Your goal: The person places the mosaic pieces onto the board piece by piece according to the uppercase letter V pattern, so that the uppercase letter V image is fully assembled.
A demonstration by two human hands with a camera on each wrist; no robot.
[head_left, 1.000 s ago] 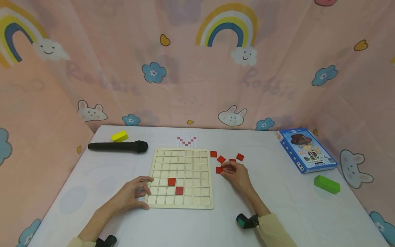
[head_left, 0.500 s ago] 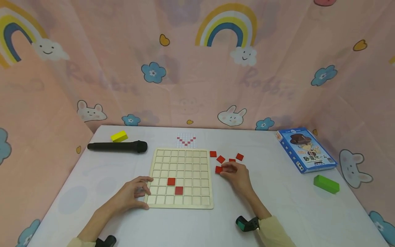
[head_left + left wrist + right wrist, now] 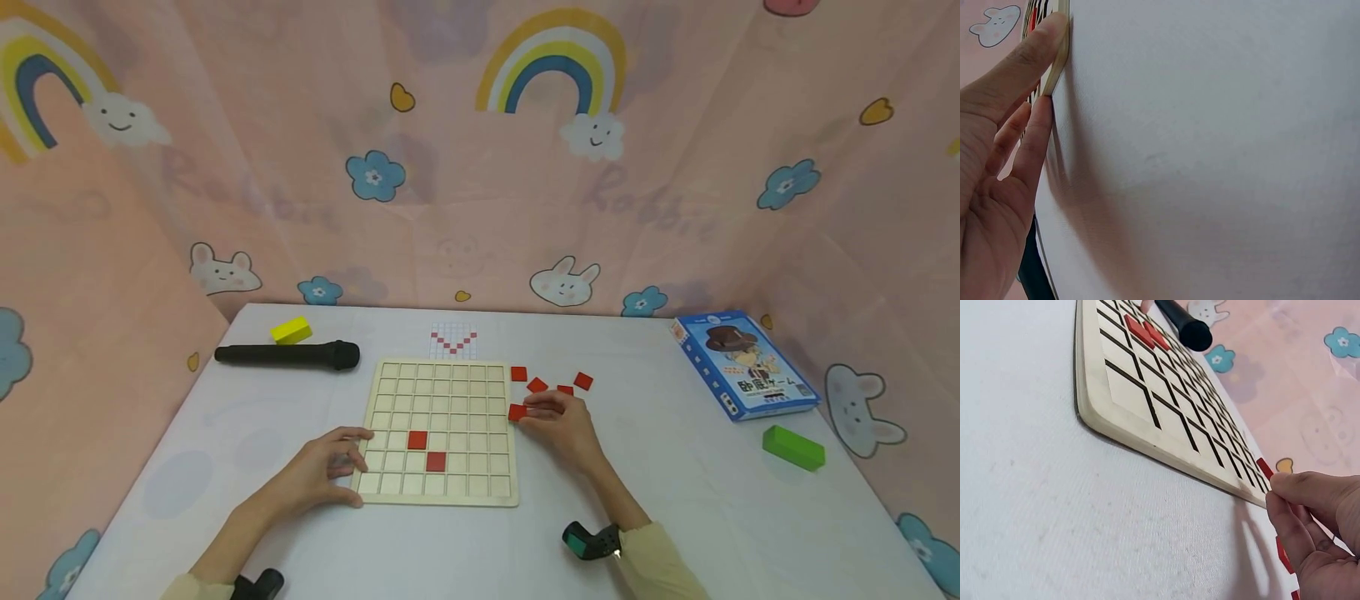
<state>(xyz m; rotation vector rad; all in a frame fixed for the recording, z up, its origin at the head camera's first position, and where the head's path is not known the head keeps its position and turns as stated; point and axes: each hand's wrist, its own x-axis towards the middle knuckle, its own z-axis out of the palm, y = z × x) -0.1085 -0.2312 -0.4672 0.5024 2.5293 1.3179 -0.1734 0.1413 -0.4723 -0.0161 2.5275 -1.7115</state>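
A pale wooden grid board lies on the white table, with two red square tiles set diagonally in its cells. At its left edge my left hand rests, fingers and thumb spread along the rim; the left wrist view shows the thumb touching the board's side. Between thumb and fingers my right hand pinches a red tile at the board's right edge. In the right wrist view this held tile is partly covered by the fingertips. Several loose red tiles lie just beyond that hand.
A small printed grid with a red V pattern lies behind the board. At the back left are a black microphone and a yellow block. A blue game box and a green block are at the right.
My right hand has moved left with the red tile, from among the loose tiles to the board's right edge. The left hand has stayed at the board.
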